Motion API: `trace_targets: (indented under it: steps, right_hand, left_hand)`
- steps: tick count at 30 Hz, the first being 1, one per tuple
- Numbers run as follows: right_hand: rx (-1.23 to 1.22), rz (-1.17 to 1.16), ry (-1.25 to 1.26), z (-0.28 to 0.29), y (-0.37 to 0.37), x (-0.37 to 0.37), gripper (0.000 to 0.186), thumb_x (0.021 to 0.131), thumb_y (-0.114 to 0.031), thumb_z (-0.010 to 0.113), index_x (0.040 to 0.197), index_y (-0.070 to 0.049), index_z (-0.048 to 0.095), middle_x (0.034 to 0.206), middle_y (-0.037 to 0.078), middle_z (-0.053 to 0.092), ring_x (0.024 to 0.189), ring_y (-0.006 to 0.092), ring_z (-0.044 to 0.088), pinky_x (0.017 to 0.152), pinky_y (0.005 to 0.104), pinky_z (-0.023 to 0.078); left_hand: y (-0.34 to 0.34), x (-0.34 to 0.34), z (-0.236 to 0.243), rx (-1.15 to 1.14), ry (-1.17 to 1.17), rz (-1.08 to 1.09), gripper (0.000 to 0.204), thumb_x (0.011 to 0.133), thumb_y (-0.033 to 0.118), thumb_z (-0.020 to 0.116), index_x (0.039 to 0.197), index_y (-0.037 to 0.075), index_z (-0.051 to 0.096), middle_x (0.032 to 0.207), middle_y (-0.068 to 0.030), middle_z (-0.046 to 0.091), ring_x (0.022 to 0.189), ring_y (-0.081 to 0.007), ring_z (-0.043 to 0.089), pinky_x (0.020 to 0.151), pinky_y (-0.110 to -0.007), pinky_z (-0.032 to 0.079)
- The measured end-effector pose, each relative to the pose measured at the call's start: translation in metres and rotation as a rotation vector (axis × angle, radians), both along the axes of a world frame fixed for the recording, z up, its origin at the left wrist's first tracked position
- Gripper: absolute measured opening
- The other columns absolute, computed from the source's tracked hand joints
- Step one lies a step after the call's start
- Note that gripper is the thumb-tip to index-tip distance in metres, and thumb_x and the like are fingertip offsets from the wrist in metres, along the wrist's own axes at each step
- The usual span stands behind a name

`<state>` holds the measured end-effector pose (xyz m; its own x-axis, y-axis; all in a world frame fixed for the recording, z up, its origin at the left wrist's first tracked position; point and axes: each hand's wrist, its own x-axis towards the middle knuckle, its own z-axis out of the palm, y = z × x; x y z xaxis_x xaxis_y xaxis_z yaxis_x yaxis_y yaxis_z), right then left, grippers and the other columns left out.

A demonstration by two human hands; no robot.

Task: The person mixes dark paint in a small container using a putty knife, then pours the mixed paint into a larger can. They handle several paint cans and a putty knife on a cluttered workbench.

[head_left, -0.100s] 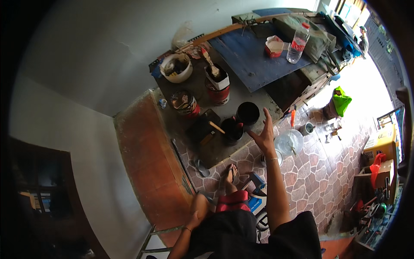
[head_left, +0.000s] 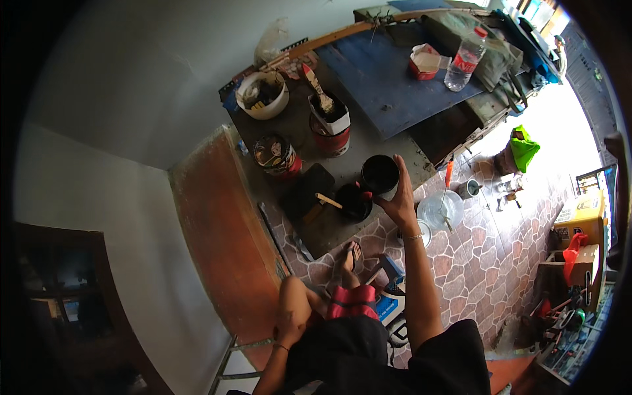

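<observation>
My right hand (head_left: 398,203) reaches over the bench's front edge, thumb and fingers round the near right side of a black cup (head_left: 380,174). Beside that cup is a second black pot (head_left: 355,205), from which a pale wooden handle (head_left: 329,200) sticks out. My left hand (head_left: 288,329) lies on my left leg near the knee, holding nothing visible; its fingers are only partly distinct. Behind the cups, a paintbrush (head_left: 318,89) lies in a white cut container (head_left: 336,125) on top of a red can (head_left: 329,143). An open, paint-smeared can (head_left: 276,157) stands farther left.
On the bench (head_left: 368,141) are a white bowl (head_left: 280,105), a dark blue board (head_left: 368,76), a red-and-white tub (head_left: 424,60) and a water bottle (head_left: 465,62). A clear bucket (head_left: 440,209) and a small grey can (head_left: 469,189) stand on the stone-patterned floor (head_left: 474,276).
My right hand has come in against the black cup, its thumb and fingers now round the side. The view has shifted slightly. My left hand stays on my leg.
</observation>
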<state>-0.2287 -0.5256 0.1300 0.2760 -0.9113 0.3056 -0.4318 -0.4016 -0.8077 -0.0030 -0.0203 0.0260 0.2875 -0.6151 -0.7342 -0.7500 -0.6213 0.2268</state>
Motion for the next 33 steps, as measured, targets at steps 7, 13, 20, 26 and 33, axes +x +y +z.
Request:
trace_targets:
  steps: [7,13,20,26,33]
  right_hand:
    - [0.066,-0.064,-0.226,0.011,-0.002,0.013,0.110,0.065,-0.003,0.093,0.158,-0.008,0.034,0.147,0.014,0.059,0.131,0.0346,0.061,0.109,0.0419,0.051]
    - [-0.065,-0.157,-0.181,0.013,0.011,0.003,0.099,0.067,0.001,0.090,0.153,-0.008,0.042,0.146,0.013,0.060,0.132,0.0333,0.061,0.110,0.0420,0.050]
    - [-0.101,-0.175,-0.211,0.014,0.015,0.003,0.090,0.066,0.009,0.088,0.147,-0.005,0.049,0.144,0.013,0.060,0.131,0.0317,0.061,0.109,0.0404,0.051]
    - [-0.073,-0.315,-0.104,0.011,0.018,0.002,0.097,0.063,-0.003,0.095,0.148,-0.004,0.048,0.138,0.016,0.064,0.123,0.0313,0.066,0.105,0.0400,0.053]
    - [0.107,-0.265,-0.178,-0.009,0.005,0.000,0.108,0.060,-0.011,0.099,0.152,-0.004,0.044,0.138,0.018,0.064,0.126,0.0306,0.065,0.106,0.0406,0.053]
  left_hand:
    - [-0.048,0.027,0.027,-0.023,0.055,-0.030,0.071,0.097,0.044,0.058,0.149,-0.002,0.046,0.135,-0.0354,0.059,0.125,-0.0535,0.056,0.108,-0.055,0.043]
    - [-0.079,0.066,0.017,0.068,0.295,-0.011,0.061,0.102,0.040,0.055,0.147,0.000,0.048,0.136,-0.0329,0.061,0.126,-0.0499,0.058,0.107,-0.049,0.046]
    - [-0.077,0.080,0.034,0.081,0.254,0.089,0.052,0.103,0.036,0.056,0.145,0.005,0.052,0.137,-0.0303,0.061,0.129,-0.0465,0.058,0.108,-0.048,0.046]
    - [-0.075,0.086,0.049,0.067,0.205,0.128,0.052,0.103,0.035,0.056,0.143,0.002,0.055,0.140,-0.0299,0.059,0.131,-0.0470,0.056,0.110,-0.049,0.045]
    - [-0.064,0.088,0.047,0.001,0.196,0.174,0.051,0.103,0.036,0.056,0.141,0.001,0.057,0.140,-0.0308,0.059,0.131,-0.0470,0.056,0.110,-0.048,0.045]
